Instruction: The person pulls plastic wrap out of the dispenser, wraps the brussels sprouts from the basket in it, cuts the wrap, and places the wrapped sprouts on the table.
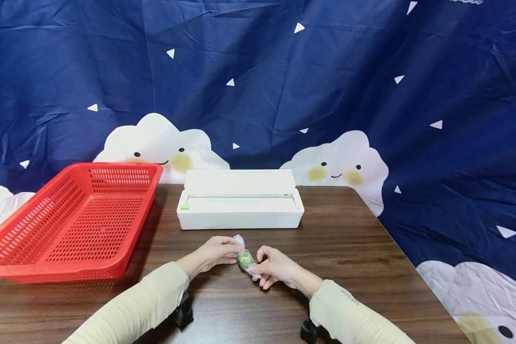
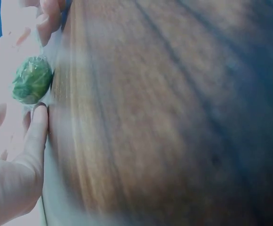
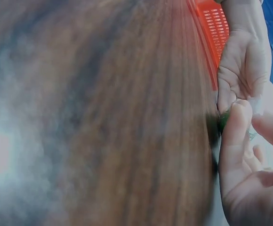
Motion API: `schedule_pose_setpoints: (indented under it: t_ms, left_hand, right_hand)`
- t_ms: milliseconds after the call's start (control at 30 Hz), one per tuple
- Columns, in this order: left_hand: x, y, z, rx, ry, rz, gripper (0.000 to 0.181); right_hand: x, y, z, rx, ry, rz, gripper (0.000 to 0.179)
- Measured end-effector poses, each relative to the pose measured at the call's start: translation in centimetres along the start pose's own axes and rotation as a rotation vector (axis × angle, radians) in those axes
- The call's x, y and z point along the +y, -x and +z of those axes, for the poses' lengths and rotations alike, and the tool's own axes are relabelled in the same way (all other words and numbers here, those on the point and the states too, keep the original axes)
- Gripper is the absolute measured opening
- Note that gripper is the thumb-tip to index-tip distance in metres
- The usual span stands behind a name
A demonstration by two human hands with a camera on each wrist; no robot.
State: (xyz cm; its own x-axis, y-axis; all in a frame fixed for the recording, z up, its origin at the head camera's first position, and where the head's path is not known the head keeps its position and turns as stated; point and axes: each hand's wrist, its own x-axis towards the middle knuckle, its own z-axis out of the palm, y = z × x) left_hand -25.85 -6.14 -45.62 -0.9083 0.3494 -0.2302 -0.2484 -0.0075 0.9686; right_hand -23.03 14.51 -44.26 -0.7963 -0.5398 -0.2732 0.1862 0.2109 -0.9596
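Note:
A small green ball with pale leaf veins, which looks like a Brussels sprout (image 2: 32, 81), is wrapped in clear cling film (image 1: 239, 240) just above or on the wooden table. My left hand (image 1: 217, 251) pinches the gathered film at the far left end of the wrap. At the near right end, my right hand (image 1: 277, 268) pinches the other film end between thumb and forefinger. In the right wrist view, fingers hide most of the green ball (image 3: 224, 121). Whether the ball touches the table is hard to tell.
Behind the hands stands a white cling film dispenser box (image 1: 241, 220) with its lid raised and a green slider at its left. A red plastic basket (image 1: 124, 253) stands at the left of the brown table (image 1: 348, 286). A blue cloth (image 1: 258, 71) hangs behind.

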Motion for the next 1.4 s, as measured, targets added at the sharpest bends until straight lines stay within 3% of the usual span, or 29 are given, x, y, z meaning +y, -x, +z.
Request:
schedule_pose_setpoints:
  t_ms: [367, 633, 933, 1167, 1400]
  left_hand:
    - [0.3, 0.4, -0.1, 0.013, 0.014, -0.004, 0.025]
    - [0.3, 0.5, -0.1, 0.044, 0.019, -0.002, 0.023]
    - [0.1, 0.5, 0.1, 0.066, 0.001, 0.031, 0.023]
    - [0.2, 0.7, 0.4, 0.07, -0.005, 0.041, 0.024]
    - [0.0, 0.5, 0.5, 0.088, -0.009, 0.043, 0.029]
  right_hand:
    - [0.0, 0.3, 0.0, -0.044, 0.027, -0.077, 0.019]
    - [0.0, 0.3, -0.2, -0.115, 0.066, -0.14, 0.026]
    - [-0.3, -0.2, 0.2, 0.015, 0.115, -0.19, 0.019]
    - [-0.5, -0.3, 1.0, 0.119, 0.082, -0.186, 0.021]
    - [-0.2, -1.0, 1.6, 0.122, 0.01, -0.178, 0.016]
